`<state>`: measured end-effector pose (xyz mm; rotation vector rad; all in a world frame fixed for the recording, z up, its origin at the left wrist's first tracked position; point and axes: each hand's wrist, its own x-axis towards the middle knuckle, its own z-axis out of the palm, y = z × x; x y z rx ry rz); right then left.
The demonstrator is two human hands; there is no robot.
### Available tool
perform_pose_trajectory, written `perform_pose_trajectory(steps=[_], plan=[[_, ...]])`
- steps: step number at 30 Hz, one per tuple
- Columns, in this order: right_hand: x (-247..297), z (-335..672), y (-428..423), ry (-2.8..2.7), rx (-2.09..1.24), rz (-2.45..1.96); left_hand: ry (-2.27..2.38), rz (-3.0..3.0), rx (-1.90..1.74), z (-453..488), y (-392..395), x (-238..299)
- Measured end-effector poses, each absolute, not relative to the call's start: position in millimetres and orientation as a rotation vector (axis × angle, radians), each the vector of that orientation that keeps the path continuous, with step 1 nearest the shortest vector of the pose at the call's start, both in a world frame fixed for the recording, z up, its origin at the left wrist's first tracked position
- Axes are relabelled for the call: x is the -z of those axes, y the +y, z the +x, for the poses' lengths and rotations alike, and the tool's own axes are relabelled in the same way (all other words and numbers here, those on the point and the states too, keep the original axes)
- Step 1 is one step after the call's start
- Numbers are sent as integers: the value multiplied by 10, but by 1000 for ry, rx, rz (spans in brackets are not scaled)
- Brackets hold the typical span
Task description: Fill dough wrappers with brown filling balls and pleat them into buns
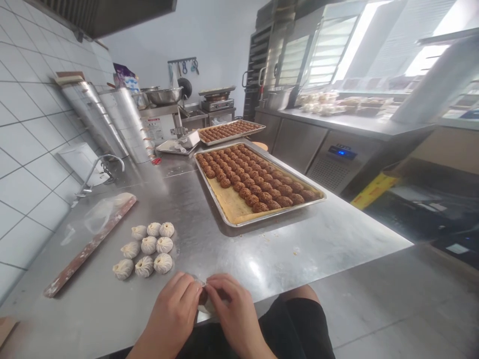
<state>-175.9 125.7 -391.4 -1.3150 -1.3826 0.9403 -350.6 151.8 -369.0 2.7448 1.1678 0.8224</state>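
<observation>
At the table's near edge, my left hand (174, 304) and my right hand (232, 304) meet with fingers pinched on the rim of a dough wrapper (205, 315). Brown filling shows inside it between my fingers; most of the wrapper is hidden by my hands. Several pleated white buns (148, 245) sit in rows just beyond my left hand. Further off to the right lies a metal tray (228, 222) lined with yellowish paper, bearing many brown filling balls (258, 189); part of its near left paper is bare.
A floury wooden strip (93, 244) lies at the left beside a clear plastic bag (99, 217). A small tap (99, 169) and tall metal cylinders (125, 124) stand by the tiled wall. A second tray (232, 130) of balls sits behind; the steel table (337, 234) ends at the right.
</observation>
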Motion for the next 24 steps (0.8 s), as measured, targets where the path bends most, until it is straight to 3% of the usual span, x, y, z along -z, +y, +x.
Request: perform_pose_trajectory(steps=[8, 24], plan=[[3966, -1764, 1201, -1505, -828, -1241, 1128, 2785, -782, -3512, 1528, 3659], [3849, -1706, 1225, -1398, -957, -1367, 1137, 2829, -779, -3458, 1506, 3647]])
